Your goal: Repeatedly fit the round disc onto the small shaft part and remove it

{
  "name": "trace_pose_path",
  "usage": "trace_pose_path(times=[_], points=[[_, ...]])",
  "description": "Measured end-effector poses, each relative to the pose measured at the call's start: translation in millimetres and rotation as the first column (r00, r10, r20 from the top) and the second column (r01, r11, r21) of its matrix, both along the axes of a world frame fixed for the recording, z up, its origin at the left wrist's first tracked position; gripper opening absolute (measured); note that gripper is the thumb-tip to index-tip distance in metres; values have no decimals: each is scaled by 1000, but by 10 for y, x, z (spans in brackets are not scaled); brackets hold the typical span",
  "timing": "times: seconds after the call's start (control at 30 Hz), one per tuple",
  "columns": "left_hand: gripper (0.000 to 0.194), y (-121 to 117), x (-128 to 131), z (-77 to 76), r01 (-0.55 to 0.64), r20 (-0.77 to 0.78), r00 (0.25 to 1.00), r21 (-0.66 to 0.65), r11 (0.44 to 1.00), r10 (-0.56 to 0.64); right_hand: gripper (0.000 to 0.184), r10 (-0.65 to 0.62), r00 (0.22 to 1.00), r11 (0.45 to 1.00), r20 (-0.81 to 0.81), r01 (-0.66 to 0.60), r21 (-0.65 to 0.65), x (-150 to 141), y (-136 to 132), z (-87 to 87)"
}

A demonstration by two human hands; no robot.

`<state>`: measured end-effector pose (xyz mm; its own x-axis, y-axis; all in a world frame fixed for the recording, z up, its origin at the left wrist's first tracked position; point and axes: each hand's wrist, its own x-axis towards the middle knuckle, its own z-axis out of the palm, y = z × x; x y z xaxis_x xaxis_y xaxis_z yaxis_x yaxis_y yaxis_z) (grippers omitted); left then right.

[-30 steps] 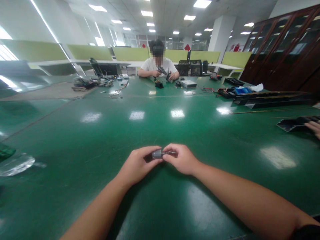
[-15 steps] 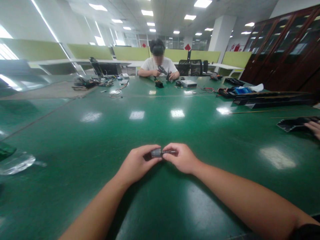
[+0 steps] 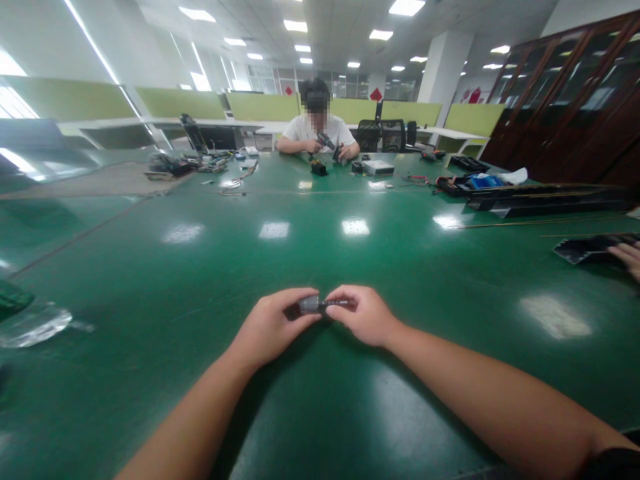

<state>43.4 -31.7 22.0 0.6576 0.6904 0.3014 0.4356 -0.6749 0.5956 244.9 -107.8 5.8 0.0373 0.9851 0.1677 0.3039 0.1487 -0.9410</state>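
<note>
In the head view, my left hand [image 3: 273, 325] pinches a grey cylindrical part [image 3: 310, 305] between thumb and fingers, low over the green table. A thin dark metal shaft [image 3: 337, 303] with a stepped profile lies in line with the cylinder, on its right. My right hand [image 3: 364, 315] closes thumb and forefinger around this shaft. The cylinder and the shaft meet end to end between my hands; whether they are joined I cannot tell. My left fingers partly hide the cylinder's far end.
Across the green table [image 3: 320, 257] a co-worker [image 3: 316, 130] handles a dark tool. Electronic parts and cables [image 3: 183, 163] lie far left. Black channels [image 3: 545, 198] lie far right. Another person's hand [image 3: 627, 257] rests on a black profile [image 3: 583, 249]. Clear plastic [image 3: 40, 327] is at the left.
My left hand and the grey cylindrical part have shifted slightly left. More of the neck between the cylinder and my right fingertips shows. My right hand is almost unmoved.
</note>
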Motion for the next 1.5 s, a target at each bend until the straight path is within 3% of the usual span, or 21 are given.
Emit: trace_pose_path(times=[0.7, 1.0, 1.5], points=[[37, -13, -13, 79, 11, 13, 1000, 18, 1000, -11, 19, -19, 1000, 1000, -4, 19, 16, -2, 9, -31], [36, 22, -40, 48, -6, 25, 1000, 43, 999, 5, 16, -40, 995, 999, -88, 38, -31, -11, 17, -42], [41, 23, -34, 62, -41, 25, 999, 20, 999, 41, 20, -69, 993, 997, -93, 65, -43, 1, 21, -53]])
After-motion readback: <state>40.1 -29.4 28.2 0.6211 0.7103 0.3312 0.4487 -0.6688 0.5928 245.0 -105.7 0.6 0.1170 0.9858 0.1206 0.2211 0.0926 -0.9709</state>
